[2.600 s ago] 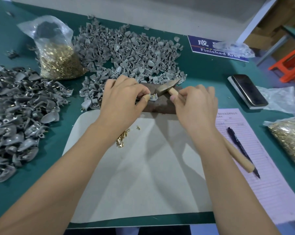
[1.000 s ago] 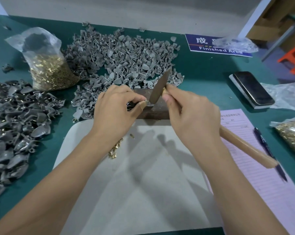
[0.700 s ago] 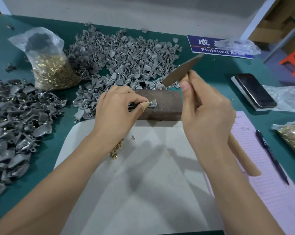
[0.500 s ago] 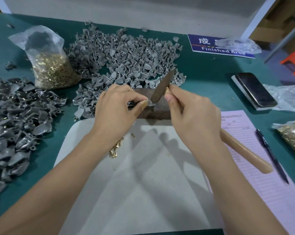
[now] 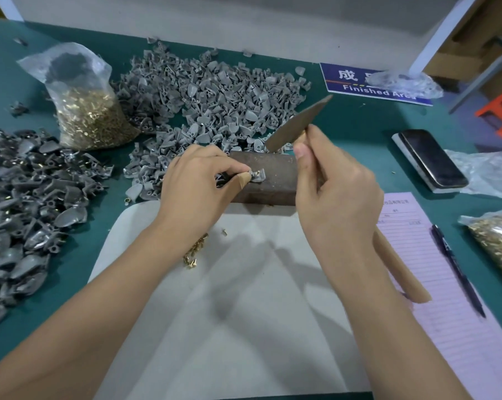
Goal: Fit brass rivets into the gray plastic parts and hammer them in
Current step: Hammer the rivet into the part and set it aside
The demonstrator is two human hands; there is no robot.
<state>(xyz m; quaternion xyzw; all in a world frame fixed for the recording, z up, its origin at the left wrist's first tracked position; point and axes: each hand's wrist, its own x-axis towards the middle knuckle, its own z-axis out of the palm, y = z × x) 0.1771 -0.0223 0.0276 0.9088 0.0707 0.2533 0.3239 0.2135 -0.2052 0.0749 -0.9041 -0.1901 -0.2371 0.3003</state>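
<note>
My left hand pinches the small gray plastic part on the dark metal block; my right hand grips the wooden-handled hammer, raised up-right of it.

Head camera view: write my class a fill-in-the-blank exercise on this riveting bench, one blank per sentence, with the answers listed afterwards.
1. The left hand pinches a small gray plastic part on the dark brown ____ block.
2. The right hand grips the wooden-handled ____, its head raised above the block.
3. A few loose brass rivets lie on the ____ mat.
4. The black pen rests on the ____ lined form.

Answers: metal; hammer; white; pink
</note>
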